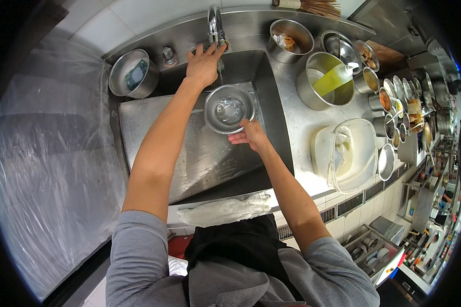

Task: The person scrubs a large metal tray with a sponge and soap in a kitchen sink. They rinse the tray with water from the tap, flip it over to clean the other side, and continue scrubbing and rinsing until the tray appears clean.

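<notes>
My right hand (253, 135) grips the near rim of a round stainless steel bowl (211, 115), thumb over the edge and fingers beneath. Clear water (229, 110) lies in the bowl. The bowl is over a large metal sheet (207, 153) that slopes across the sink (278, 126). At the sink's back edge, my left hand (203, 67) reaches palm down below the spout of a chrome faucet (215, 25), fingers spread. Something dark green (220, 66) shows beside that hand; the palm hides most of it, so whether it is held is unclear.
Left of the sink stands a steel pot (117, 82) with a green scouring pad (135, 75). On the right counter are a pot (307, 90) holding a yellow-green pump bottle (332, 80) and a translucent plastic tub (320, 149). A white cloth (224, 210) lies along the front edge.
</notes>
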`<state>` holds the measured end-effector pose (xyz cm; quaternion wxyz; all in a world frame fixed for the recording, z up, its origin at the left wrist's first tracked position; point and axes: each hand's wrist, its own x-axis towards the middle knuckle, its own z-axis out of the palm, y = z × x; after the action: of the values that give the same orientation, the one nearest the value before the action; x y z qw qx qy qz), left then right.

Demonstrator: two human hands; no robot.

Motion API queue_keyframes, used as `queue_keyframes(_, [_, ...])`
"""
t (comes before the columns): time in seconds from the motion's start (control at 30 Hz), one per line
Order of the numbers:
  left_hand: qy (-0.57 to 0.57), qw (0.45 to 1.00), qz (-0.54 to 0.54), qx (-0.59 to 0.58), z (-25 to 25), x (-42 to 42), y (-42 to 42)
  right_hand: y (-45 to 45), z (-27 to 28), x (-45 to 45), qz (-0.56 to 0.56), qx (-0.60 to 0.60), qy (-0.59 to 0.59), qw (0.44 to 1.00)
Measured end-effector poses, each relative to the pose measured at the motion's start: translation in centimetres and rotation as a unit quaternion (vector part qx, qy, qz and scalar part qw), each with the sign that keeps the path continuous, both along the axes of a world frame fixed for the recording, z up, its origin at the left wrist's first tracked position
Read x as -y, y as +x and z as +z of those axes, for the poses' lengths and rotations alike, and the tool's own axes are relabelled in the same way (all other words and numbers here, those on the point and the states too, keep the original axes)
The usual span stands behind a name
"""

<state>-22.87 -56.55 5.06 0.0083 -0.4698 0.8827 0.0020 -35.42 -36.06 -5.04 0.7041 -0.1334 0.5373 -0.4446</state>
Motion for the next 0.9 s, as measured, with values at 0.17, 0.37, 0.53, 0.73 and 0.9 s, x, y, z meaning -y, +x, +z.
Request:
queue_keyframes(0.17, [-0.082,0.996,-0.029,-0.003,-1.2,0.4,0.7,0.0,0.9,0.3,0.007,0.0,-0.009,1.0])
queue_keyframes(0.37, [-0.055,0.998,-0.027,-0.009,-1.0,0.5,0.6,0.2,1.4,0.4,0.0,0.004,-0.008,1.0])
queue_keyframes(0.53, [-0.006,1.0,-0.012,0.003,-0.6,0.6,0.9,-0.1,1.3,0.6,-0.002,0.01,-0.015,1.0])
queue_keyframes(0.73, [-0.016,0.998,-0.005,-0.057,-0.9,0.1,1.5,0.1,1.1,0.8,-0.001,0.009,0.002,1.0])
queue_keyframes(0.9, [0.087,0.991,0.069,-0.069,-1.3,-0.3,1.0,0.3,0.3,0.4,-0.008,0.01,0.004,1.0])
